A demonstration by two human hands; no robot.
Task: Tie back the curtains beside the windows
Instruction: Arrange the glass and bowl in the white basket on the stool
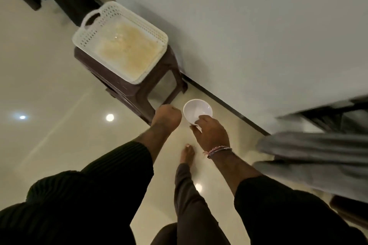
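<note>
Right hand [211, 133] gripping white bowl [196, 110], basket [89, 34] on stool [139, 93]

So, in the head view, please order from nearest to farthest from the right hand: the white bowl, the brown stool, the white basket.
From the right hand:
1. white bowl, pinched at its rim by this hand.
2. brown stool, to the upper left, by the wall.
3. white basket, on top of the stool, farther up-left.

Glossy cream floor [49, 85] with ceiling-light glints, pale wall [239, 26], brown plastic stool [139, 93]
</note>
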